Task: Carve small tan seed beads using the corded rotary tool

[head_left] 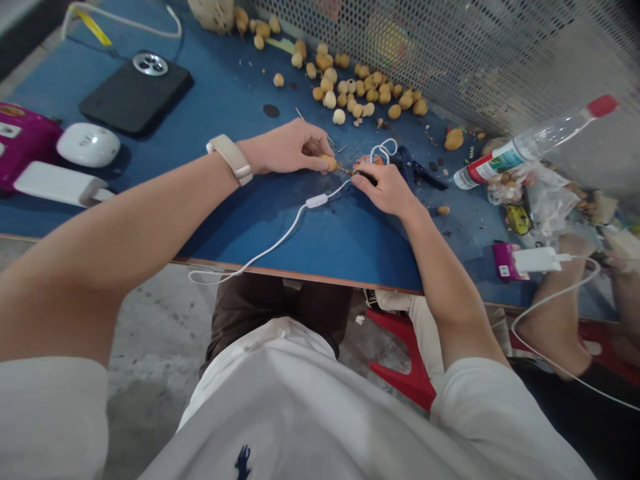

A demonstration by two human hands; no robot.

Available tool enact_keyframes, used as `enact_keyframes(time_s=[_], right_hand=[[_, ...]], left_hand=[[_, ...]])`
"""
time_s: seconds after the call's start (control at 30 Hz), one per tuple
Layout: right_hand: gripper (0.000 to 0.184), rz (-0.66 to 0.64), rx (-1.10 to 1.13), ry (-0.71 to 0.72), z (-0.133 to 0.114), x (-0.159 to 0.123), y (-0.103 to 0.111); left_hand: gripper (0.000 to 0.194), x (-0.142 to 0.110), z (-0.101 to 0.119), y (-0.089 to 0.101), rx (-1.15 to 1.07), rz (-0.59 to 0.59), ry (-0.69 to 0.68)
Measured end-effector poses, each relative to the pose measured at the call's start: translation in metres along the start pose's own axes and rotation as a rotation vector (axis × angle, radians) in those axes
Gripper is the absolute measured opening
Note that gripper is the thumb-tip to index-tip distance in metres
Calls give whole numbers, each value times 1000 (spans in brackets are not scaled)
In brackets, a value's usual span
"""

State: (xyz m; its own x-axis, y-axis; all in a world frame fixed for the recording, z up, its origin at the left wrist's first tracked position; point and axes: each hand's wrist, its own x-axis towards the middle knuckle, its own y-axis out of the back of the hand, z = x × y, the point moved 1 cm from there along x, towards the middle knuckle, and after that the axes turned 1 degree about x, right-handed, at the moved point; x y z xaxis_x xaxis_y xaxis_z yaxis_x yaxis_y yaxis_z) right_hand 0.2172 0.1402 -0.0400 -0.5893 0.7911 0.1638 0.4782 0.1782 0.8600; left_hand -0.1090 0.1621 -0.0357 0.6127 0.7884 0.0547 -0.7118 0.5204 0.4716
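Note:
My left hand (290,148), a pale band on its wrist, pinches a small tan round fruit (329,162) against the blue table (240,200). Just right of it, my right hand (385,187) is closed around a small dark tool (365,176) whose tip points at the fruit. A white cable with an inline switch (317,201) runs under both hands and coils behind the right hand. A pile of several similar tan fruits (360,90) lies beyond the hands.
A black phone (135,93), a white device (87,145) and a magenta box (20,137) sit at the left. A plastic bottle with a red cap (530,148) lies on its side at the right beside plastic bags. Another person's forearm (560,300) rests at the right. Perforated mesh stands behind.

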Motion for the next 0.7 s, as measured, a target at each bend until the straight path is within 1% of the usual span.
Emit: enact_keyframes(time_s=[0.1, 0.23, 0.37, 0.53, 0.7], right_hand=[[94, 12, 17, -4, -1, 0, 0], [94, 18, 36, 42, 3, -1, -1], [93, 15, 29, 57, 8, -1, -2], [91, -5, 10, 36, 8, -1, 0], [95, 10, 36, 31, 5, -1, -1]], left_hand=[[62, 0, -1, 0, -4, -2, 7], [67, 1, -2, -1, -8, -11, 18], [60, 1, -1, -2, -5, 21, 24], [60, 1, 0, -2, -12, -7, 20], [47, 0, 2, -1, -16, 14, 22]])
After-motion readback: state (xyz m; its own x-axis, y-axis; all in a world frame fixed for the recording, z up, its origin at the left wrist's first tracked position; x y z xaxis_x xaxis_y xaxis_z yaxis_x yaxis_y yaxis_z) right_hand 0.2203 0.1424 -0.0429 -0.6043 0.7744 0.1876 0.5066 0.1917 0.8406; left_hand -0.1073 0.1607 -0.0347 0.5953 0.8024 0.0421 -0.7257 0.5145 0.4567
